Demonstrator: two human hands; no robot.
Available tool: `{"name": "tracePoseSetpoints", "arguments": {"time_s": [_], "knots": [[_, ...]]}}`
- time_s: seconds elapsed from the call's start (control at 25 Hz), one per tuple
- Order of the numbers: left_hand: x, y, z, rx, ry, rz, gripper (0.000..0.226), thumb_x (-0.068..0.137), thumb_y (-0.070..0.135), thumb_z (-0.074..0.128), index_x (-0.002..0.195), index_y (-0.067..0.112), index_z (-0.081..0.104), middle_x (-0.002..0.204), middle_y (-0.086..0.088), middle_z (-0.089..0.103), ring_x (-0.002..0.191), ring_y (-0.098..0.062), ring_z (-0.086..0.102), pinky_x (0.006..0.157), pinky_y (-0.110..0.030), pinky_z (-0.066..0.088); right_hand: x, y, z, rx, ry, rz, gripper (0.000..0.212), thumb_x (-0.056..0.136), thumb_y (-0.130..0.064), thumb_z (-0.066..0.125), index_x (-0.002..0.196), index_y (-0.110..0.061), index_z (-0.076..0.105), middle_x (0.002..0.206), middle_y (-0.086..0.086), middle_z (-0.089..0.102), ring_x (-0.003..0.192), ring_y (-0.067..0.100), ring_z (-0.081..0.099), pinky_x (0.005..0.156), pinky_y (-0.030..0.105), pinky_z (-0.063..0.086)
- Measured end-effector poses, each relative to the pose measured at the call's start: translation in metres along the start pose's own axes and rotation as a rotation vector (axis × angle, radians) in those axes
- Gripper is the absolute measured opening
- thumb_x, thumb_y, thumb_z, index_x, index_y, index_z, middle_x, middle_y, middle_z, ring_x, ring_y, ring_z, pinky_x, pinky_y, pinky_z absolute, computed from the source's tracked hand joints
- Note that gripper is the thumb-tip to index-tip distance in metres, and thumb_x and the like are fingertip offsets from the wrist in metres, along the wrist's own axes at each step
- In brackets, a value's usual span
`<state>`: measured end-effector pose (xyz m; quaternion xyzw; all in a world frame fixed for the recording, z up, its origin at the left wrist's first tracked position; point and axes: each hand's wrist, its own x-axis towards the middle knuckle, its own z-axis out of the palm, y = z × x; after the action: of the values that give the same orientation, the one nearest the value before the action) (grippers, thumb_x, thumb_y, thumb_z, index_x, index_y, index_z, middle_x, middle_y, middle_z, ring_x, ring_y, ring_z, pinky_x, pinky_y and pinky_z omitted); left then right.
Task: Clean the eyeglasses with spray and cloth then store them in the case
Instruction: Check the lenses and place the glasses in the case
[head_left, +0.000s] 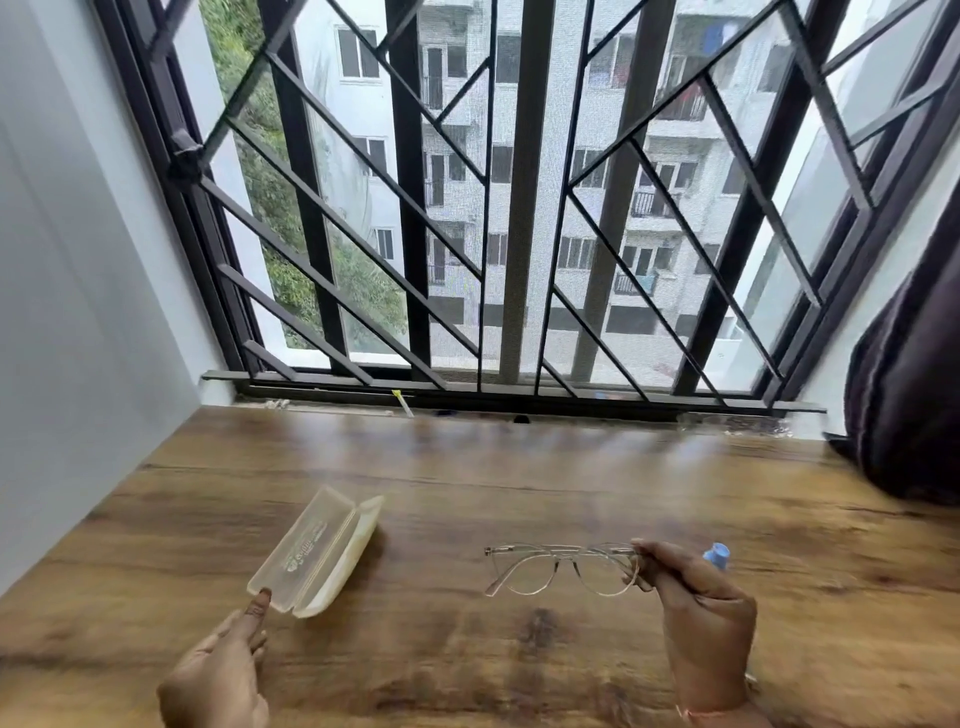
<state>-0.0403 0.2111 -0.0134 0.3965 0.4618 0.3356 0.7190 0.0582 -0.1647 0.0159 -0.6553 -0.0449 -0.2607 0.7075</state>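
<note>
- One view only, from the head camera, looking down on a brown wood-grain table (519, 483) under a barred window.
- The right hand (701, 623) pinches the clear-framed, round-lensed eyeglasses (563, 569) by their right end, thumb and fingertips closed on the hinge corner. The frame reaches out to the left of that hand, low over the table; whether it touches the wood I cannot tell.
- The left hand (223, 670) is relaxed, its forefinger (258, 605) straight with the tip touching the near corner of a translucent cream hard-plastic case (317, 553), which lies open.
- The relation that matters: the case sits to the left of the eyeglasses, well apart, with bare table between. The eyeglasses' long axis runs straight across from left to right, while the case slants from near-left to far-right.
- The left hand is the nearer one to the case, and the right hand alone carries the eyeglasses. Storing them would, I judge, mean a leftward carry and a turn of the frame to match that slant.
- A small spray bottle with a blue cap (717, 555) peeks out just behind the right hand. No cloth shows, so how far the cleaning stands I cannot say.
</note>
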Motion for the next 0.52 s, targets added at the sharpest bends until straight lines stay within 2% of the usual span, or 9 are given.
{"name": "tracePoseSetpoints", "arguments": {"time_s": [0.04, 0.08, 0.16, 0.24, 0.32, 0.36, 0.48, 0.52], "knots": [[-0.024, -0.010, 0.009, 0.012, -0.054, -0.027, 0.049, 0.078, 0.025, 0.073, 0.114, -0.005, 0.060, 0.036, 0.004, 0.058, 0.026, 0.004, 0.045, 0.035, -0.002, 0.036, 0.001, -0.002, 0.001, 0.004, -0.011, 0.033, 0.065, 0.065, 0.028, 0.059, 0.071, -0.034, 0.076, 0.066, -0.012, 0.073, 0.058, 0.001, 0.064, 0.060, 0.009, 0.050], [-0.026, -0.014, 0.007, -0.007, -0.060, -0.023, 0.051, 0.075, 0.025, 0.076, 0.112, -0.006, 0.061, 0.050, -0.006, 0.067, 0.026, 0.005, 0.044, 0.036, -0.001, 0.036, 0.001, -0.002, 0.001, 0.012, -0.013, 0.036, 0.064, 0.065, 0.028, 0.059, 0.071, -0.033, 0.076, 0.066, -0.011, 0.073, 0.058, 0.001, 0.064, 0.060, 0.009, 0.050], [-0.024, -0.023, 0.016, 0.001, 0.030, 0.095, 0.050, 0.070, 0.023, 0.080, 0.107, -0.005, 0.064, 0.089, -0.026, 0.070, 0.030, 0.006, 0.047, 0.042, -0.002, 0.040, 0.003, 0.002, 0.000, 0.011, 0.006, 0.023, 0.061, 0.064, 0.027, 0.060, 0.072, -0.031, 0.077, 0.066, -0.009, 0.073, 0.057, 0.003, 0.063, 0.059, 0.010, 0.050], [-0.024, -0.022, 0.019, -0.029, 0.058, 0.065, 0.047, 0.068, 0.020, 0.081, 0.105, -0.005, 0.065, 0.099, -0.026, 0.067, 0.043, 0.000, 0.057, 0.060, -0.008, 0.051, 0.003, 0.006, 0.000, 0.015, 0.013, 0.015, 0.058, 0.063, 0.026, 0.062, 0.073, -0.030, 0.077, 0.064, -0.007, 0.073, 0.055, 0.004, 0.063, 0.060, 0.011, 0.050], [-0.023, -0.021, 0.027, -0.037, 0.063, 0.062, 0.046, 0.068, 0.015, 0.080, 0.106, -0.005, 0.064, 0.101, -0.026, 0.066, 0.057, -0.011, 0.058, 0.082, -0.025, 0.053, 0.003, 0.008, -0.001, 0.016, -0.004, 0.011, 0.057, 0.063, 0.025, 0.063, 0.074, -0.029, 0.077, 0.064, -0.006, 0.073, 0.055, 0.005, 0.062, 0.060, 0.011, 0.050], [-0.024, -0.022, 0.029, -0.044, 0.067, 0.057, 0.046, 0.068, 0.013, 0.080, 0.107, -0.005, 0.064, 0.102, -0.026, 0.066, 0.059, -0.011, 0.056, 0.082, -0.026, 0.053, 0.003, 0.010, -0.002, 0.016, -0.007, 0.012, 0.057, 0.063, 0.025, 0.063, 0.075, -0.029, 0.077, 0.065, -0.005, 0.073, 0.055, 0.006, 0.063, 0.060, 0.012, 0.050], [-0.011, -0.026, 0.032, -0.049, 0.129, 0.022, 0.048, 0.068, 0.013, 0.080, 0.110, -0.002, 0.063, 0.103, -0.023, 0.066, 0.054, -0.009, 0.056, 0.050, -0.006, 0.049, 0.004, 0.011, -0.003, 0.015, -0.012, 0.011, 0.054, 0.063, 0.023, 0.065, 0.076, -0.028, 0.077, 0.066, -0.003, 0.073, 0.058, 0.011, 0.065, 0.065, 0.015, 0.051], [-0.007, -0.029, 0.032, -0.017, 0.131, 0.013, 0.048, 0.068, 0.013, 0.080, 0.110, 0.000, 0.063, 0.104, -0.023, 0.066, 0.048, -0.007, 0.057, 0.043, -0.005, 0.047, 0.004, 0.011, -0.003, 0.014, -0.013, 0.012, 0.053, 0.063, 0.022, 0.066, 0.076, -0.028, 0.077, 0.066, -0.003, 0.073, 0.058, 0.011, 0.065, 0.067, 0.015, 0.051]]}}
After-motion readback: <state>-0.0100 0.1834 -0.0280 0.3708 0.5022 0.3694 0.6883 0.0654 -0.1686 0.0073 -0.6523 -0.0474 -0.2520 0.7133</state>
